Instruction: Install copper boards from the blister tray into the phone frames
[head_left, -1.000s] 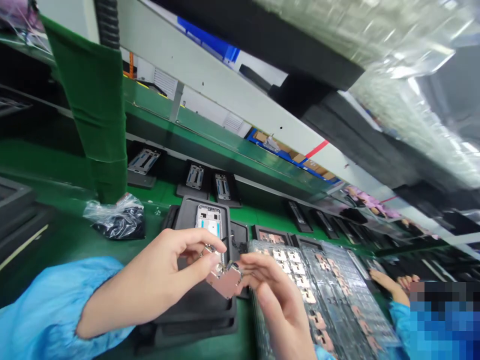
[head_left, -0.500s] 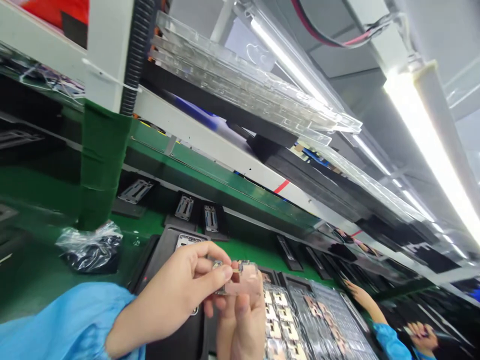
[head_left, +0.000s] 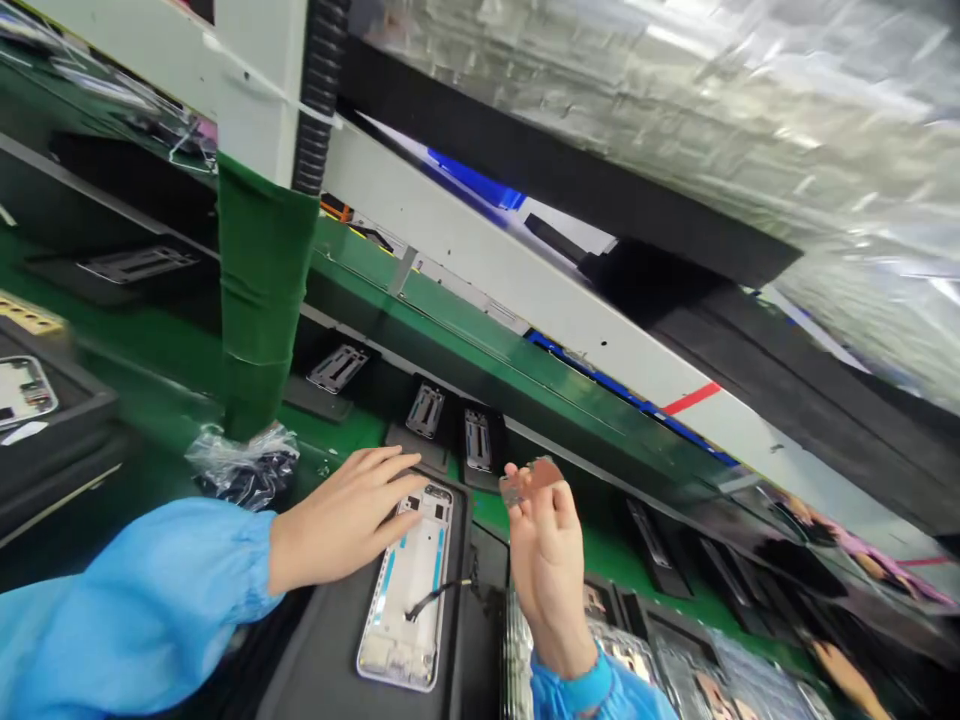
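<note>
My left hand [head_left: 349, 520] is open, fingers stretched out over the upper left edge of a silver phone frame [head_left: 405, 630]. Whether the fingertips touch the frame, I cannot tell. The frame lies in a black foam tray [head_left: 315, 650], and a short black cable [head_left: 435, 598] crosses its right side. To the right, my right hand [head_left: 551, 545] is raised, with a small copper-coloured phone circuit board [head_left: 544, 475] pinched in its fingers. Part of the board is hidden behind those fingers.
Clear plastic trays [head_left: 637, 655] with copper-coloured boards sit at lower right. Several phone frames on dark pads, one of them a frame [head_left: 426, 410], line the green bench. A green-wrapped post [head_left: 262, 300] and a shelf beam [head_left: 480, 255] stand ahead. A co-worker's hand [head_left: 847, 680] shows at far right.
My left hand has let go of the circuit board and moved left, opening over the phone frame. My right hand has lifted the board up and right. The view has shifted.
</note>
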